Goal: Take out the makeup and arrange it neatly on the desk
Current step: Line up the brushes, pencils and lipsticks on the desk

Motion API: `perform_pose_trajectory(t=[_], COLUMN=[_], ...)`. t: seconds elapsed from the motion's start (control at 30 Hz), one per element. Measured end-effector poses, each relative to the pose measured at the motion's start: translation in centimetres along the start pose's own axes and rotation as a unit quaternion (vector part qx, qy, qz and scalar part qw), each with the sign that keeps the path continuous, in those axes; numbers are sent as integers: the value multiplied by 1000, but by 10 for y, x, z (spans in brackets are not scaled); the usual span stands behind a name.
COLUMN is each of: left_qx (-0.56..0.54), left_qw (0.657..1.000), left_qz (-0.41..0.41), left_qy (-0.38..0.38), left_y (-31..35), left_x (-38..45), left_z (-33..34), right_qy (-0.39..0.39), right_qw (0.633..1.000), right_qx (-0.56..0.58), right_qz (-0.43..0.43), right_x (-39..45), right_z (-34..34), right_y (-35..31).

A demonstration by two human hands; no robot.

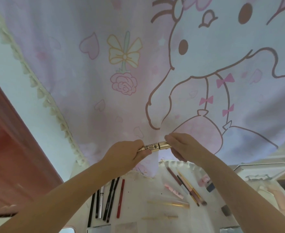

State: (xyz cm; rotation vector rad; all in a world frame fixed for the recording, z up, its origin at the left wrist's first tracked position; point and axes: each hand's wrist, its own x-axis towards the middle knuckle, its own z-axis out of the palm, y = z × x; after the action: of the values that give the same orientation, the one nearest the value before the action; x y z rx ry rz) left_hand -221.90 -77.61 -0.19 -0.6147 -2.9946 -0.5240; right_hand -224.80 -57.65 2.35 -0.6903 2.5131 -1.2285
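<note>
I hold a gold mascara tube (152,146) level in the air above the desk. My left hand (126,153) grips its printed body and my right hand (180,146) pinches its cap end. Below, on the white desk (138,204), several black pencils and a silver tube (103,200) lie side by side in a row, with a red pencil (120,198) beside them. To the right, brown pencils and brushes (187,187) lie slanted, next to a pink lip product (173,190) and pale gold sticks (168,203).
A pink cartoon-print curtain (121,73) with a tasselled edge hangs right behind the desk. A dark red door (12,148) stands at the left. Small pink and grey items (207,183) lie at the desk's right, and flat compacts (99,228) sit at the near edge.
</note>
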Motion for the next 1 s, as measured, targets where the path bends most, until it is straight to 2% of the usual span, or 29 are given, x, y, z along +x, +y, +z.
perform_pose_trajectory(t=[0.07,0.13,0.23,0.3,0.37,0.47,0.57,0.67,0.7,0.8,0.9,1.0], left_qx=[-3,-11,2,8,14,-3,-1,14,25,32,30,36], left_qw=[1000,1000,1000,1000,1000,1000,1000,1000,1000,999,999,999], left_qz=[-3,-9,-13,-6,0,-10,-12,-2,4,2,-3,12], left_qy=[1,4,-4,-11,-17,-10,-11,-12,-13,-16,-14,-9], left_y=[0,-2,-2,-1,1,-1,-3,-4,-4,-7,-11,-13], left_x=[-1,-1,-2,-1,-1,-1,-2,-2,-2,-2,-3,-2], left_z=[0,0,2,4,6,8,11,14,15,16,15,18], right_qy=[35,27,-31,-30,-10,-12,-37,-36,-37,-55,-71,-76], right_qw=[998,992,985,994,1000,995,989,998,999,994,986,996], right_qx=[16,86,164,106,18,77,140,42,17,97,148,29], right_qz=[-55,-91,-46,3,-4,-60,-26,27,19,-23,9,46], right_x=[-3,-7,-5,-2,-2,-7,-4,-1,-1,-3,1,3], right_z=[1,-2,-2,0,1,-3,1,5,5,1,4,9], right_y=[2,8,11,9,9,15,18,13,16,21,26,21])
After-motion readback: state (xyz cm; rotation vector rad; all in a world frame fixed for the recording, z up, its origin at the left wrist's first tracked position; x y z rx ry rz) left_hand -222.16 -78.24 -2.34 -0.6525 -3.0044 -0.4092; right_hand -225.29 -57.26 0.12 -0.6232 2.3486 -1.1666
